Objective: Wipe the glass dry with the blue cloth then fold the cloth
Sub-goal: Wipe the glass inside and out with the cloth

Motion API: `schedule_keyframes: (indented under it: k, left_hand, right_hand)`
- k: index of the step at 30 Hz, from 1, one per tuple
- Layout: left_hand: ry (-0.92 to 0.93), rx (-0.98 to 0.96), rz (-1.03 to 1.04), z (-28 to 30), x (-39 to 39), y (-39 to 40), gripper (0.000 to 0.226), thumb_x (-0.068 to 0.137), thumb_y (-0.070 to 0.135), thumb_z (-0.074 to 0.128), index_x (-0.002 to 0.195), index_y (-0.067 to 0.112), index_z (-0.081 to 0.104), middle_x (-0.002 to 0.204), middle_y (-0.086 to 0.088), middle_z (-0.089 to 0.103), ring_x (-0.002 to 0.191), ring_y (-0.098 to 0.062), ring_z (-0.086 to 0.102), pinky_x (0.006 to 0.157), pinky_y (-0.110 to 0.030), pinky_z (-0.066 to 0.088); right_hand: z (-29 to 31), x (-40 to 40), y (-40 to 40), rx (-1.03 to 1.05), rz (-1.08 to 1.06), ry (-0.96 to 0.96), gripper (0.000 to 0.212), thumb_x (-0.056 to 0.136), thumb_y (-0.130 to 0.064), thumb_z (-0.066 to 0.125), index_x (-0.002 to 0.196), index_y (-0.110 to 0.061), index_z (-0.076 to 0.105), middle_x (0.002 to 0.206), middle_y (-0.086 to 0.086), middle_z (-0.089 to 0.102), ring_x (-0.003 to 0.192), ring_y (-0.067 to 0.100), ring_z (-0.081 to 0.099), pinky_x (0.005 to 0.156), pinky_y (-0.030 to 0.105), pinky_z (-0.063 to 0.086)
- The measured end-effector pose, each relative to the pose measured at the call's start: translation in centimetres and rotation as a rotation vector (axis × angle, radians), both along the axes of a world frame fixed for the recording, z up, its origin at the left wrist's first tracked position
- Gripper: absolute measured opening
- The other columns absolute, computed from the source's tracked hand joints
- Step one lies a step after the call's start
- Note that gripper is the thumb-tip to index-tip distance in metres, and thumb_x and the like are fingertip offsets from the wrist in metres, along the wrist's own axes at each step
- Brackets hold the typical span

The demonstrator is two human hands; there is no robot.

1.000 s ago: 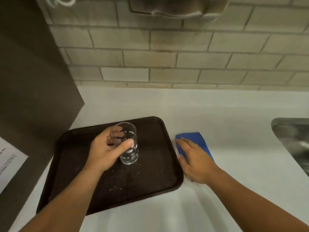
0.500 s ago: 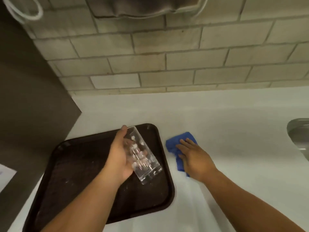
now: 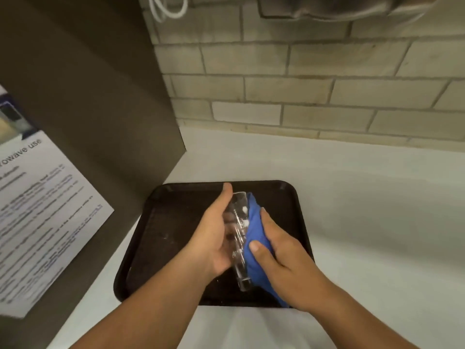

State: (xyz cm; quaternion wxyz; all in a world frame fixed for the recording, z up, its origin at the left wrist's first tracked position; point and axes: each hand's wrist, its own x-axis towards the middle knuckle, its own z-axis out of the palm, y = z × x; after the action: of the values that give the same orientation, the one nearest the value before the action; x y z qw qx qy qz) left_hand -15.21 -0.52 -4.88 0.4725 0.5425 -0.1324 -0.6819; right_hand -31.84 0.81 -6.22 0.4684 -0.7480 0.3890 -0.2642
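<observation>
A clear drinking glass is held tilted above the dark brown tray, its base pointing toward me. My left hand grips the glass from its left side. The blue cloth is bunched against the right side of the glass, and my right hand presses it there, thumb on the cloth. Part of the cloth hangs down below my right wrist. The far side of the glass is hidden by the cloth.
The tray lies on a white counter. A dark cabinet panel with a printed notice stands close on the left. A tiled wall rises behind, with a grey towel hanging at the top.
My right hand picked the blue cloth up from the counter and brought it left against the glass. My left hand lifted and tilted the glass off the tray. The view shifted right.
</observation>
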Motion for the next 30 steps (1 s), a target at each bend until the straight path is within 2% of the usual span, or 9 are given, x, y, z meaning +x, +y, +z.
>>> schedule_keyframes:
  k: [5, 8, 12, 16, 20, 22, 24, 26, 30]
  left_hand:
    - [0.081, -0.038, -0.041, 0.2, 0.3, 2.7, 0.072, 0.080, 0.071, 0.071, 0.125, 0.016, 0.083, 0.127, -0.019, 0.082, 0.115, -0.035, 0.080, 0.098, -0.049, 0.062]
    - [0.142, -0.079, -0.012, 0.3, 1.9, 2.9, 0.075, 0.083, 0.073, 0.069, 0.122, 0.011, 0.084, 0.121, -0.021, 0.084, 0.109, -0.036, 0.082, 0.089, -0.047, 0.067]
    - [0.101, -0.098, 0.000, 0.0, 4.8, 2.4, 0.078, 0.079, 0.082, 0.064, 0.093, 0.010, 0.090, 0.091, -0.015, 0.087, 0.082, -0.029, 0.085, 0.068, -0.037, 0.068]
    - [0.027, -0.123, -0.007, 0.5, 5.5, 2.5, 0.078, 0.077, 0.076, 0.070, 0.122, 0.013, 0.084, 0.112, -0.016, 0.086, 0.103, -0.030, 0.083, 0.086, -0.041, 0.065]
    - [0.026, -0.164, 0.031, 1.3, 7.1, 2.0, 0.094, 0.070, 0.077, 0.075, 0.129, 0.004, 0.077, 0.111, -0.016, 0.083, 0.095, -0.032, 0.082, 0.080, -0.042, 0.066]
    - [-0.004, -0.142, 0.057, 1.3, 7.8, 1.5, 0.104, 0.060, 0.082, 0.076, 0.124, 0.000, 0.074, 0.100, -0.014, 0.078, 0.079, -0.028, 0.078, 0.070, -0.039, 0.063]
    - [-0.031, -0.143, 0.048, 1.4, 7.9, 1.3, 0.096, 0.060, 0.081, 0.076, 0.119, 0.005, 0.078, 0.098, -0.015, 0.082, 0.080, -0.028, 0.081, 0.068, -0.038, 0.064]
    - [-0.033, -0.138, 0.017, 1.6, 7.2, 1.5, 0.085, 0.066, 0.076, 0.075, 0.120, 0.011, 0.083, 0.106, -0.016, 0.085, 0.093, -0.030, 0.083, 0.077, -0.039, 0.065]
    - [0.057, -0.143, -0.007, 2.1, 6.2, 1.9, 0.084, 0.073, 0.072, 0.073, 0.134, 0.014, 0.077, 0.124, -0.021, 0.082, 0.108, -0.036, 0.081, 0.081, -0.043, 0.067]
  right_hand:
    - [2.7, 3.6, -2.3, 0.009, -0.099, -0.124, 0.050, 0.103, -0.035, 0.046, 0.148, -0.053, 0.033, 0.122, -0.024, 0.065, 0.117, -0.002, 0.062, 0.102, 0.018, 0.047]
    - [2.9, 4.0, -2.4, 0.179, -0.044, -0.188, 0.050, 0.103, -0.028, 0.049, 0.151, -0.037, 0.039, 0.134, -0.015, 0.065, 0.122, -0.002, 0.060, 0.110, 0.029, 0.044]
    - [2.2, 4.0, 0.9, 0.108, 0.074, 0.125, 0.081, 0.088, -0.065, 0.046, 0.156, -0.045, 0.008, 0.160, -0.023, 0.032, 0.139, -0.010, 0.036, 0.120, 0.027, 0.030]
    - [3.0, 7.8, -0.6, -0.022, -0.066, 0.011, 0.048, 0.100, -0.048, 0.043, 0.147, -0.036, 0.039, 0.124, -0.013, 0.068, 0.110, -0.001, 0.065, 0.098, 0.023, 0.053]
    - [3.2, 8.3, -2.2, 0.289, -0.155, -0.105, 0.031, 0.105, -0.036, 0.039, 0.105, -0.027, 0.069, 0.091, -0.005, 0.078, 0.087, 0.012, 0.074, 0.079, 0.025, 0.058]
    - [3.0, 7.7, -0.4, 0.257, -0.052, 0.001, 0.031, 0.103, -0.044, 0.038, 0.117, -0.036, 0.064, 0.098, -0.020, 0.075, 0.096, -0.004, 0.069, 0.077, 0.007, 0.050]
    - [2.8, 7.9, 1.2, 0.117, 0.022, 0.161, 0.063, 0.091, -0.067, 0.032, 0.146, -0.037, 0.039, 0.124, -0.023, 0.064, 0.113, -0.010, 0.058, 0.088, 0.002, 0.043]
    - [3.1, 9.1, 0.5, -0.048, -0.045, 0.133, 0.074, 0.090, -0.068, 0.030, 0.152, -0.029, 0.028, 0.139, -0.009, 0.056, 0.122, 0.001, 0.057, 0.102, 0.018, 0.047]
    - [5.0, 10.8, -3.9, 0.045, -0.284, -0.055, 0.032, 0.104, -0.036, 0.039, 0.104, -0.016, 0.064, 0.095, 0.007, 0.073, 0.090, 0.023, 0.071, 0.086, 0.044, 0.057]
